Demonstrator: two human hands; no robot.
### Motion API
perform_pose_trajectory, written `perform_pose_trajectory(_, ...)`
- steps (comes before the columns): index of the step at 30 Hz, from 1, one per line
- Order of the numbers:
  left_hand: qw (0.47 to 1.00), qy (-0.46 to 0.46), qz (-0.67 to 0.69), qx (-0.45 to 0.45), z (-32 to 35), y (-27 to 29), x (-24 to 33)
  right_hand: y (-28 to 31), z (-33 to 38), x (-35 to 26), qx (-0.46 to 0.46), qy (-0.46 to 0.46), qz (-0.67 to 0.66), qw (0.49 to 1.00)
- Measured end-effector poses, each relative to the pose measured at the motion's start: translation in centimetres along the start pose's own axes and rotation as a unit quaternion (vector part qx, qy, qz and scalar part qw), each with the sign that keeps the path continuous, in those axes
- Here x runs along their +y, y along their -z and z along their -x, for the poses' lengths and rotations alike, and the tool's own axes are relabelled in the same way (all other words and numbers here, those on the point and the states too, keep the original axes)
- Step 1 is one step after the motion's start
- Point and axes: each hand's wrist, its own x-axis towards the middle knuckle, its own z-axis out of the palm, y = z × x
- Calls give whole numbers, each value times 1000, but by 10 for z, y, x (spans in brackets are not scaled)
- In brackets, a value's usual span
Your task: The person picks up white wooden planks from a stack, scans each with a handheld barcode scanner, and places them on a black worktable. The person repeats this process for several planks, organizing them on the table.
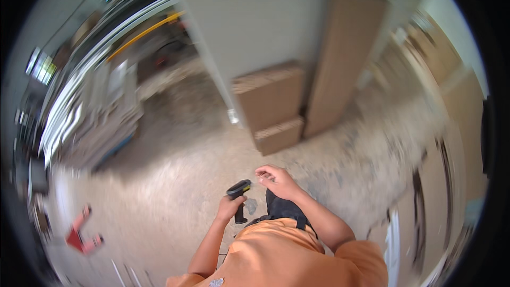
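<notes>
Cluttered storage space, badly blurred toward the edges; clock read from the hands, 12 straight ahead. Clasped by its handle in the left hand [228, 208]: black pistol-shaped plastic scanner with yellow trim [237, 188]. At 11 from the orange cloth shirt [281, 255], head tipped toward 2, handle running down toward 6. Right hand [279, 182] at 2 from the scanner, just beside its front end but apart; fingers loosely bent, nothing visibly held. Underfoot, worn bare concrete floor [180, 191], patchy grey and tan. At 12, stacked brown cardboard boxes [272, 100] beside a pale grey upright slab [260, 21]; at 1, tall brown cardboard carton [346, 53] on end. At 10, flat grey-white panels [103, 119]; at 11, straight yellow bar [144, 35]. Between 8 and 9, red-and-pink object [76, 240] on the floor, kind unclear.
</notes>
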Motion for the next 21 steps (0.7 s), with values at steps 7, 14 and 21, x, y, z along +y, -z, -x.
perform_pose_trajectory(7,976,-175,-29,130,-65,114,-37,-114,-167,-189,-340,289,-183,876)
perform_pose_trajectory(14,964,-14,141,225,-116,292,77,-235,-331,-310,-564,357,-453,592)
perform_pose_trajectory(21,936,-49,213,275,-198,471,135,-362,-505,-338,-542,367,-517,553)
